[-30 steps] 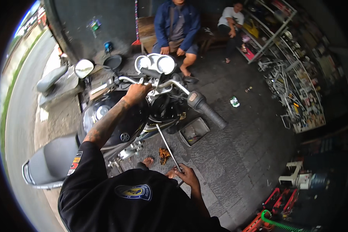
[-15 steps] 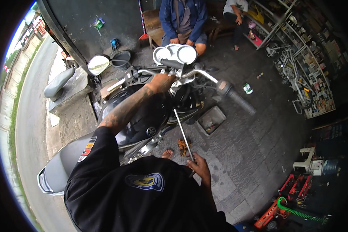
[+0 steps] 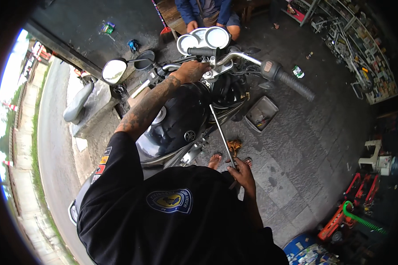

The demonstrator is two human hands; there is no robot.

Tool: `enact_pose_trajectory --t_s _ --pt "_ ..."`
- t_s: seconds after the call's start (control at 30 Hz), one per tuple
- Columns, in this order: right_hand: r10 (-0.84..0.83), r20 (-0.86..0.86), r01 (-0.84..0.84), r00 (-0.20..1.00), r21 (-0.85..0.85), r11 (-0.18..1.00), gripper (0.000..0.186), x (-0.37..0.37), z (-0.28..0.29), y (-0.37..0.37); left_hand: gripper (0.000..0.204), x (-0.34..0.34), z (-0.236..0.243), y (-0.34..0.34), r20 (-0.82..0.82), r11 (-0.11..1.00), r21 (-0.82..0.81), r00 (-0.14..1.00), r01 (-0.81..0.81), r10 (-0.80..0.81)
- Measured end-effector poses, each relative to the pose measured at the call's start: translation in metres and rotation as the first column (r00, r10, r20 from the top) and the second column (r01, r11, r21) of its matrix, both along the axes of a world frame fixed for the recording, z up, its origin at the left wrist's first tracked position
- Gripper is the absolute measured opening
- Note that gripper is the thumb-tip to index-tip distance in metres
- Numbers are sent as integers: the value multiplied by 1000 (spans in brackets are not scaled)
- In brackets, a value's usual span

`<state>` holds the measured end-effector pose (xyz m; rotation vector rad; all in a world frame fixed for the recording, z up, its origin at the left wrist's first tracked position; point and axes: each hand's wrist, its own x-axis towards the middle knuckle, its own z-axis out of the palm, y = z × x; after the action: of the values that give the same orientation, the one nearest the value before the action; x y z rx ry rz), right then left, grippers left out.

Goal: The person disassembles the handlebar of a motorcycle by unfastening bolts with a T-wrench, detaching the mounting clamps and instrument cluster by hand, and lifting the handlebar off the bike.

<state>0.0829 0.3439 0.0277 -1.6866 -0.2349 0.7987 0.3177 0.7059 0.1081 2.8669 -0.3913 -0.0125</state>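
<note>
My left hand (image 3: 193, 70) is closed over the middle of a motorcycle's chrome handlebar (image 3: 241, 54), beside the top clamp; its fingertips are partly hidden. Across the bar, near the round white-faced gauges (image 3: 217, 38), lies a black rubber grip (image 3: 203, 51). Lower down on the right, my right hand (image 3: 243, 173) grips a long tool with a thin silver shaft (image 3: 221, 133). Its shaft slants up toward the black fuel tank (image 3: 179, 115), and the handle end is mostly hidden in my fingers.
A grey bin (image 3: 261, 114) with small items stands on the floor right of the motorcycle, near an orange-brown rag (image 3: 234, 146). Someone in a blue jacket (image 3: 188, 11) sits beyond the gauges. Red equipment (image 3: 347, 205) with a green coiled hose (image 3: 360, 218) is at lower right.
The whole view has shifted, so the motorcycle and bin appear further right. My left hand remains at the handlebar's middle, and my right hand still holds the long tool.
</note>
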Motion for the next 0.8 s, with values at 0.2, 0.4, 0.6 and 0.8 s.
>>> enact_pose_trajectory --t_s 0.2,0.4,0.6,0.8 --pt "-148 308 129 940 81 988 27 -1 -6 44 30 7 -9 20 -59 963 -256 994 79 -97" --pt "-267 196 230 944 194 954 28 7 -21 116 37 24 24 -5 -292 998 -69 956 9 -29" --pt "-332 297 267 895 239 934 29 -5 -40 130 25 11 -1 -4 175 977 25 961 210 -212" --pt "-290 256 254 922 165 953 28 -5 -35 129 26 13 -4 10 175 958 -25 945 284 -276"
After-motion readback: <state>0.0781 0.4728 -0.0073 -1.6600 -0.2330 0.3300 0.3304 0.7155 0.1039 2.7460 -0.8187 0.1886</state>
